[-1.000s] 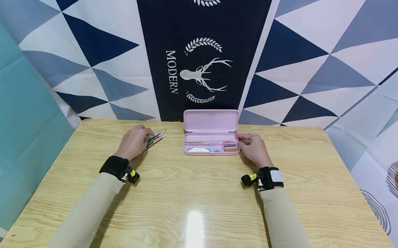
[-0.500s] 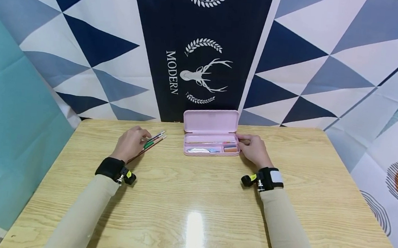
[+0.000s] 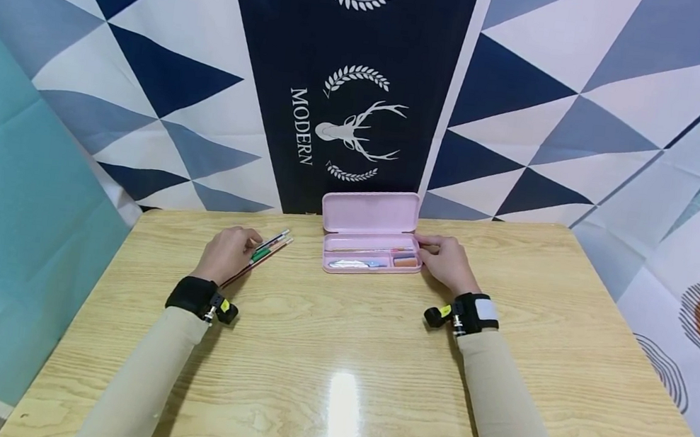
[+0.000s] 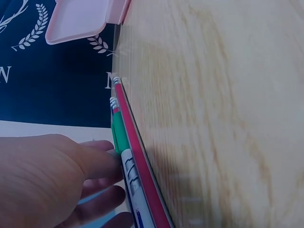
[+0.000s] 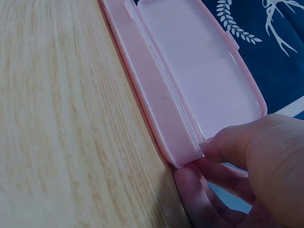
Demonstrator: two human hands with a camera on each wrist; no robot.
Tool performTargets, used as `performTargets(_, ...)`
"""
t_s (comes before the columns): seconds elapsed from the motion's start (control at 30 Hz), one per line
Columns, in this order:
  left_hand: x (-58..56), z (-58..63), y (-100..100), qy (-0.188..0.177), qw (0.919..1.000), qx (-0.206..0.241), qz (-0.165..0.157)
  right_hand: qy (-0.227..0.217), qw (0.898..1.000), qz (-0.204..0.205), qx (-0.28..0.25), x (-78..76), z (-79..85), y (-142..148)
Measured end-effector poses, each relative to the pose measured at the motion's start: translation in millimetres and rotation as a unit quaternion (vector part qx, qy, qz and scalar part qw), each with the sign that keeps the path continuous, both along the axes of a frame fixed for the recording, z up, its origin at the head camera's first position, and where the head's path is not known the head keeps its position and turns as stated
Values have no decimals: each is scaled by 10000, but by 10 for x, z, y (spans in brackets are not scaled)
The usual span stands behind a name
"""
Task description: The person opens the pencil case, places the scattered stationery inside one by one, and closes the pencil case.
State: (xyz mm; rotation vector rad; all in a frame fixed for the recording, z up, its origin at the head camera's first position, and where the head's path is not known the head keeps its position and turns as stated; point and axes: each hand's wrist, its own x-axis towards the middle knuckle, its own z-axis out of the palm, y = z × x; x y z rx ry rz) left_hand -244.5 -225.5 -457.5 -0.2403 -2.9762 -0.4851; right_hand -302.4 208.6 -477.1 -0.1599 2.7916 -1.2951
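Several slim pencils and a white pen with a green part [image 3: 260,255] lie in a slanting bundle on the table. My left hand [image 3: 226,254] is beside them, fingertips at their near-left side. In the left wrist view, loosely bent fingers [image 4: 102,164] meet the green-clipped pen [image 4: 120,135] alongside a red pencil [image 4: 137,154]; some fingertips are hidden behind it. At the back of the table a pink pencil case [image 3: 370,213] stands with its lid raised. My right hand [image 3: 446,262] pinches the case's right end, thumb at the rim and fingers against the outer wall.
Inside the case lie a thin yellowish stick [image 3: 359,251], a white and blue tool [image 3: 354,264] and an orange and blue block [image 3: 405,261]. A patterned cloth [image 3: 349,104] hangs close behind the wooden table [image 3: 284,354].
My left hand has drawn back slightly toward the lower left along the bundle, showing more of the green part and pencils. The pencil case and right hand stay in place.
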Motion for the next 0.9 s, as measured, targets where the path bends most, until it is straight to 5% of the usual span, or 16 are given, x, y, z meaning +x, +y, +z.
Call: performTargets(0.9, -3, 88, 30, -825, 9957, 202, 367, -30, 10000, -20, -55, 17, 20, -4)
